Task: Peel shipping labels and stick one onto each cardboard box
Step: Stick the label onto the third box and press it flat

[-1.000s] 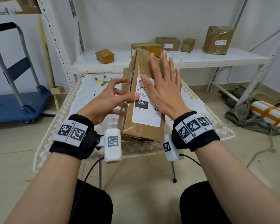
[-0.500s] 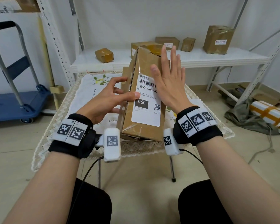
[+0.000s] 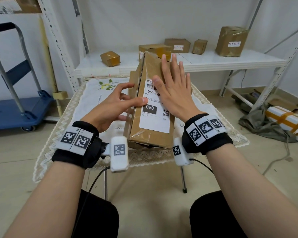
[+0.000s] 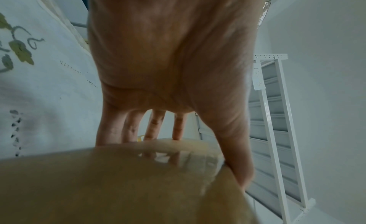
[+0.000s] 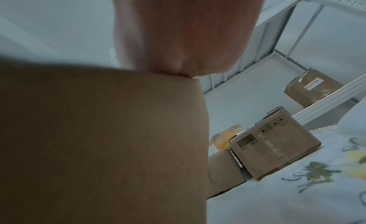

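Observation:
A long cardboard box [image 3: 147, 136] lies tilted on the small cloth-covered table [image 3: 93, 93], with a white shipping label [image 3: 155, 121] stuck on its top face. My left hand [image 3: 113, 103] grips the box's left side, thumb on top at the label's left edge and fingers down the side. My right hand [image 3: 175, 93] lies flat with straight fingers on the label's upper right part and the box beyond it. The left wrist view shows the left hand [image 4: 168, 62] with its thumb on the box [image 4: 118, 188] edge. In the right wrist view the right hand [image 5: 178, 31] meets the box [image 5: 99, 141] top.
Smaller boxes [image 5: 273, 142] stand on the table behind the long one. A white shelf [image 3: 230, 60] beyond holds several cardboard boxes, some with labels [image 3: 231, 41]. A blue trolley [image 3: 15, 112] stands at the left. Cloth and packages [image 3: 282, 117] lie on the floor at the right.
My right hand slid up and to the right off most of the label, then came back down over its upper right part. The left hand and the box have stayed put.

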A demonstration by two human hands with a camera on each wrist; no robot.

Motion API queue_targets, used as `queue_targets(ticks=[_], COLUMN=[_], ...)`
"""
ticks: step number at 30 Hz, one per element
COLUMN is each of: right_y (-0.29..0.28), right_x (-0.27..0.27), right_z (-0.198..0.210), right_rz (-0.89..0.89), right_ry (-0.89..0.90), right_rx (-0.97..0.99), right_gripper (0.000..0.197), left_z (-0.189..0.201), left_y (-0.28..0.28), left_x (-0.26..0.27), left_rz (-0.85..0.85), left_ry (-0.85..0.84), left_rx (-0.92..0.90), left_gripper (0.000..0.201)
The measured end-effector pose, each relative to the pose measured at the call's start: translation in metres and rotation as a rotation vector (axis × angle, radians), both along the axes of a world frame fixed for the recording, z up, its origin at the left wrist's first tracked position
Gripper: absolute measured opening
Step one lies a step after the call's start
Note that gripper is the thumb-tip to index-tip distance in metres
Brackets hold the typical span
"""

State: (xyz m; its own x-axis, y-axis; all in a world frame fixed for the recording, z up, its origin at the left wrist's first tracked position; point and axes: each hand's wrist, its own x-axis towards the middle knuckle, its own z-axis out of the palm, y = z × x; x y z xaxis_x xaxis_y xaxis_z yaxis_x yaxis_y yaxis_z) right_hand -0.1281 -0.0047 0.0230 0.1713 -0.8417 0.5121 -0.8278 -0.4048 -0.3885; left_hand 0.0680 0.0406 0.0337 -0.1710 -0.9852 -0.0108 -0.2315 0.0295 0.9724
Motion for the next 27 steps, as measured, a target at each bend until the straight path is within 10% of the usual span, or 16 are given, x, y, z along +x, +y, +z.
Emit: queue_targets(ticks=[13,27], right_y=[0.009,0.019], right_x=[-0.008,0.019], right_z=[0.011,0.009], right_rz=[-0.037,-0.100], right_ry=[-0.117,-0.176], right_rx=[0.064,-0.193], right_gripper=[0.069,0.069], left_z=[0.000,0.001], left_y=[-0.003,-0.001], left_x=[0.001,-0.024], left_rz=[0.103,0.181], left_ry=[0.050,0.117], left_rx=[-0.060,-0.212], left_gripper=[0.071,0.096])
